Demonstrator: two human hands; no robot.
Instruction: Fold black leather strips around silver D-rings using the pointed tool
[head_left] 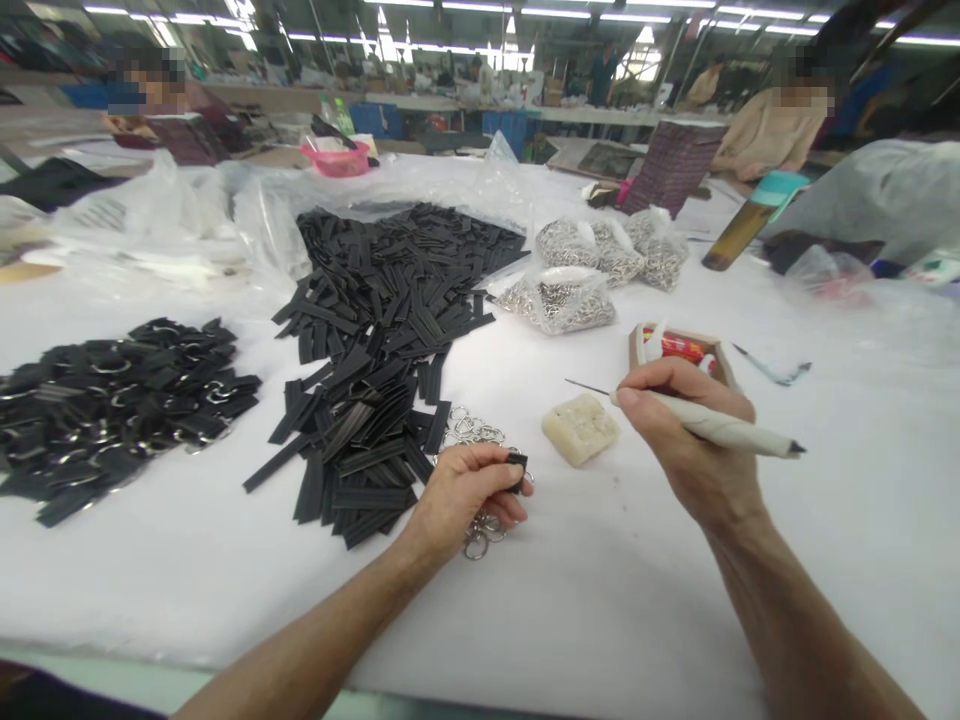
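Between the thumb and fingers of my left hand is a small folded black strap piece, with a metal ring showing at its edge. Loose metal rings lie beneath and behind that hand. My right hand grips a thick, pale wrapped handle tool like a pen; its thin dark needle-like tip points left. Under the tip sits a yellowish wax-like block, apart from it. Left of my left hand spreads a big pile of flat black strips. Farther left lies a heap of black pieces fitted with rings.
Clear bags of metal rings stand behind the block. A small open box is beyond my right hand, near a thin hooked tool. A bottle with a teal lid and a pink basket stand farther back. Other people sit across the table.
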